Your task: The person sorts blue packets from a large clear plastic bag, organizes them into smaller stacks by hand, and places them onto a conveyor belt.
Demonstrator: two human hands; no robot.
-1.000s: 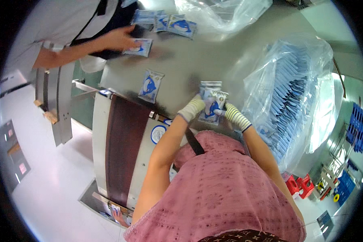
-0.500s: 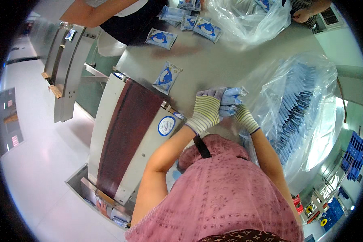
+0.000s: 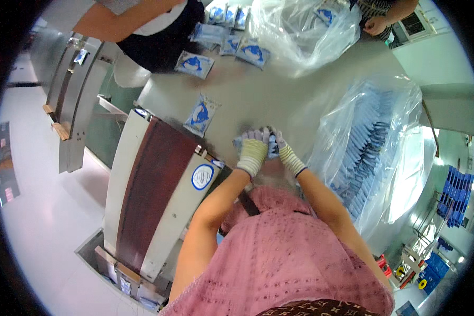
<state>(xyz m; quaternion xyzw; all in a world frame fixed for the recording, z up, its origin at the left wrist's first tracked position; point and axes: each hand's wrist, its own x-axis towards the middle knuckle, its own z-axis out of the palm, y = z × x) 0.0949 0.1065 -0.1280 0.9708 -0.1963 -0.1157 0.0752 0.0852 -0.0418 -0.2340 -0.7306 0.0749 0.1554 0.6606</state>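
Both my hands wear striped knit gloves and meet over the metal table, close to my body. Small blue packets (image 3: 273,147) show between them, and a bit of blue wrapper pokes out left of the left glove. My left hand (image 3: 254,151) is closed over the packets from above, covering most of them. From the other side, my right hand (image 3: 288,151) presses its fingers against them. A single packet with a blue whale print (image 3: 200,115) lies flat on the table, left of my hands. On the right stands a clear plastic bag (image 3: 329,124) filled with rows of blue packets (image 3: 373,142).
A conveyor with a dark red belt (image 3: 155,189) ends at the table (image 3: 258,95) on my left. Loose packets (image 3: 195,64) and another clear bag (image 3: 300,37) lie at the far side. Co-workers' arms (image 3: 126,23) reach in there. Blue crates (image 3: 455,195) stand far right.
My hands have shifted left with the packets and lowered them toward the table. The right hand has come up beside the left. The whole view has also shifted slightly.
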